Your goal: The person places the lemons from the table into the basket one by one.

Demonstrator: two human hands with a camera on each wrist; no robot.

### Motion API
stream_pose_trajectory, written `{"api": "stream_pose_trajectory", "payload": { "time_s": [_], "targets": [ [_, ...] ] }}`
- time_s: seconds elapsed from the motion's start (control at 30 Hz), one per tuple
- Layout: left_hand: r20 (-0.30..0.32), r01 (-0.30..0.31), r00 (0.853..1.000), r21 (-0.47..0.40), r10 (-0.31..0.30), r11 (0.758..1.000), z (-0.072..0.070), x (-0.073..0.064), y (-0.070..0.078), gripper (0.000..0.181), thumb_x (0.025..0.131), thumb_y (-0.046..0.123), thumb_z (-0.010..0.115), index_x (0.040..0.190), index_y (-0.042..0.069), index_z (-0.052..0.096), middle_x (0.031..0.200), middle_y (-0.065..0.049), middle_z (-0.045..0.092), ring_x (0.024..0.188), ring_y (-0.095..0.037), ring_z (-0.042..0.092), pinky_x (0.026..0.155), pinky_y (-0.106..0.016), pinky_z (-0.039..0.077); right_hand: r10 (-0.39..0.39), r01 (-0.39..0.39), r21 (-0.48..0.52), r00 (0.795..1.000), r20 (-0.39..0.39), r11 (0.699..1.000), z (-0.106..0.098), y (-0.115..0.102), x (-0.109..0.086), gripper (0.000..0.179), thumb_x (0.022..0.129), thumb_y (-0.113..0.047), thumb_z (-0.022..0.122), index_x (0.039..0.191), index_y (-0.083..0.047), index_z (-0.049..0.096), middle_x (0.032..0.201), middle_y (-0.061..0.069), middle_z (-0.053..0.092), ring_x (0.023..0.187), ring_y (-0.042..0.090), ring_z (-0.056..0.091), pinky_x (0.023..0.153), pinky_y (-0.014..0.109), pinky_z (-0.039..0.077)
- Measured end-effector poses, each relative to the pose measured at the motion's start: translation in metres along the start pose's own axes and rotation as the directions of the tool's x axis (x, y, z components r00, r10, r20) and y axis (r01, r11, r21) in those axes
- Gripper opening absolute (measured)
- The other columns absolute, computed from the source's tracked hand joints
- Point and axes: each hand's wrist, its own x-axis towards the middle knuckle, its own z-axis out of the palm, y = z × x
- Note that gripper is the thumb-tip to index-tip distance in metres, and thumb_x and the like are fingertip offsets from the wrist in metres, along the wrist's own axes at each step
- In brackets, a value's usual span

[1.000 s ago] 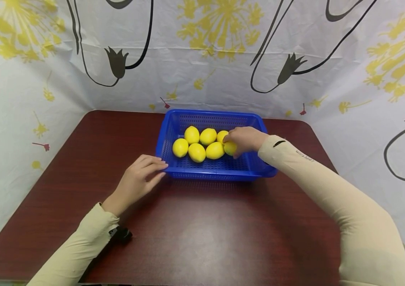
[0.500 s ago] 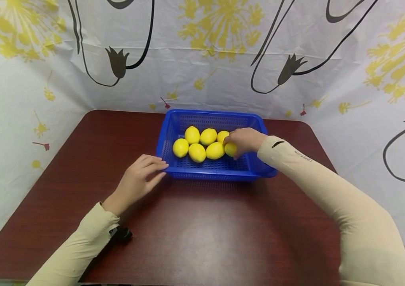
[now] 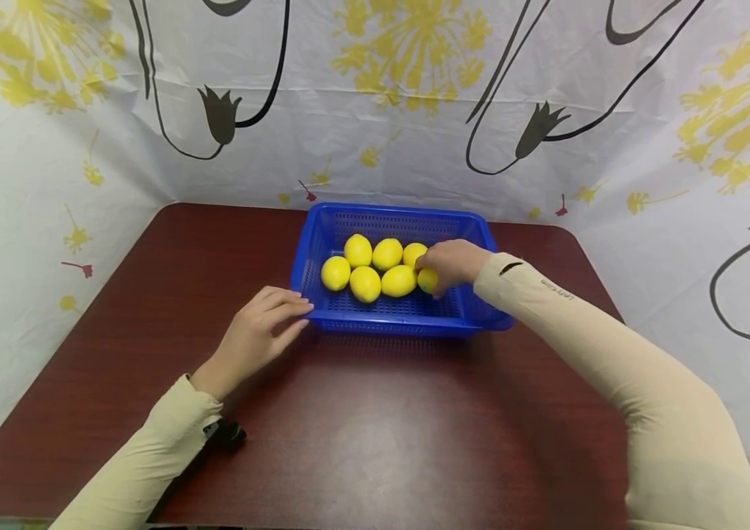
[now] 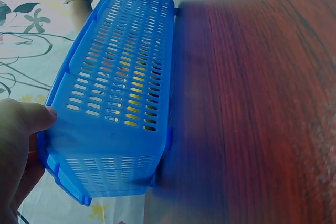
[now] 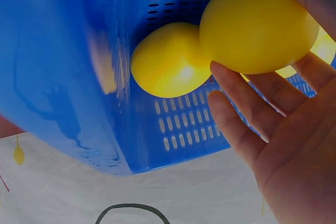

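Note:
A blue perforated plastic basket point(image 3: 388, 319) stands on the table with several yellow lemons point(image 3: 365, 284) inside. My left hand point(image 3: 258, 327) pinches the basket's near left corner; in the left wrist view the thumb point(image 4: 37, 116) lies on the rim and the fingers go behind it. Inside the basket, toward its right side, my right hand point(image 3: 450, 261) holds a lemon point(image 3: 427, 280) between thumb and fingers. That lemon point(image 5: 257, 24) shows large in the right wrist view, against another lemon point(image 5: 170, 61). From the head, my right hand partly covers the held lemon and one behind it.
The dark red-brown table point(image 3: 375, 427) extends in front of the basket and to both sides. A white cloth point(image 3: 375, 147) with yellow and black floral prints hangs behind and at both sides. A small black device point(image 3: 227, 436) is at my left wrist.

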Motion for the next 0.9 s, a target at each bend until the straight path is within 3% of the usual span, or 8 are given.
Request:
{"api": "stream_pose_trajectory", "payload": {
  "time_s": [0.6, 0.77, 0.9],
  "targets": [
    [-0.010, -0.008, 1.000, 0.003, 0.008, 1.000, 0.0008, 0.0004, 0.0004, 0.030, 0.081, 0.002, 0.082, 0.110, 0.004, 0.076, 0.110, -0.008, 0.070, 0.107, -0.027, 0.060, 0.094, -0.039, 0.050, 0.002, -0.002, 0.010, 1.000, 0.031, 1.000, -0.0002, -0.0075, 0.0035, 0.052, 0.079, -0.026, 0.087, 0.126, -0.014, 0.067, 0.111, 0.008, 0.070, 0.096, 0.027, 0.062, 0.089, 0.046, 0.051],
    [-0.005, -0.006, 1.000, 0.004, 0.006, 1.000, 0.0005, 0.0000, 0.0003, 0.029, 0.082, 0.003, 0.082, 0.111, 0.004, 0.076, 0.110, -0.008, 0.070, 0.108, -0.027, 0.060, 0.096, -0.039, 0.050, 0.004, -0.004, 0.002, 0.999, 0.042, 1.000, 0.0022, -0.0085, 0.0056, 0.053, 0.080, -0.027, 0.087, 0.127, -0.014, 0.067, 0.114, 0.008, 0.069, 0.100, 0.028, 0.063, 0.092, 0.047, 0.051],
    [-0.005, -0.009, 1.000, 0.006, 0.009, 1.000, 0.0010, -0.0004, -0.0001, 0.029, 0.082, 0.003, 0.082, 0.111, 0.004, 0.076, 0.110, -0.008, 0.070, 0.108, -0.027, 0.060, 0.095, -0.038, 0.050, -0.006, 0.007, -0.013, 0.999, 0.045, 1.000, 0.0049, -0.0085, 0.0084, 0.048, 0.080, -0.029, 0.087, 0.121, -0.014, 0.068, 0.106, 0.006, 0.069, 0.092, 0.026, 0.062, 0.085, 0.045, 0.052]
  ]
}}
